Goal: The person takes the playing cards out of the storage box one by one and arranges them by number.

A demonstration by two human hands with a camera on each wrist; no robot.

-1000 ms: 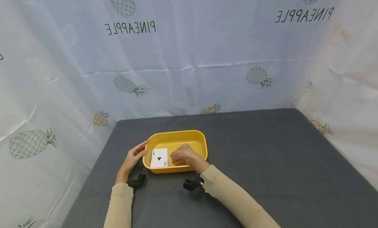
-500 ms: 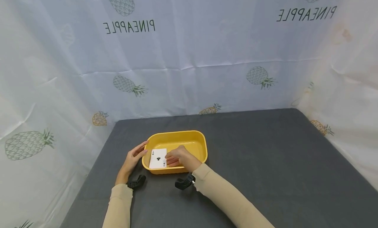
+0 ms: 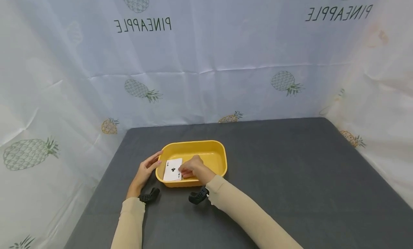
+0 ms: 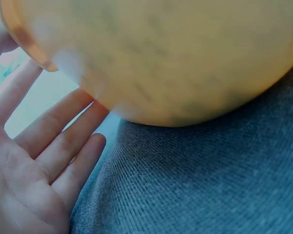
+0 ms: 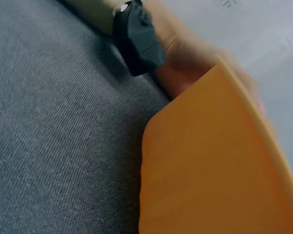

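A yellow plastic tray (image 3: 209, 144) stands on the grey table. A white playing card (image 3: 171, 172), an ace of clubs, lies face up at its left end, with another card edge just showing under it. My right hand (image 3: 196, 168) reaches over the near rim and pinches the card's right edge; in the right wrist view the tray wall (image 5: 210, 161) hides its fingertips. My left hand (image 3: 144, 173) rests against the tray's left end. In the left wrist view its fingers (image 4: 63, 141) are fairly straight and touch the outer wall (image 4: 185, 73).
The grey tabletop (image 3: 284, 177) extends far to the right of the tray. White cloth (image 3: 209, 55) printed with pineapples hangs behind and at both sides. A black wrist device (image 3: 150, 196) sits below my left hand, another one (image 3: 198, 196) below my right.
My right hand has moved left within the tray, from beside the cards onto the right edge. The top card has turned slightly. The left hand stays at the tray's end.
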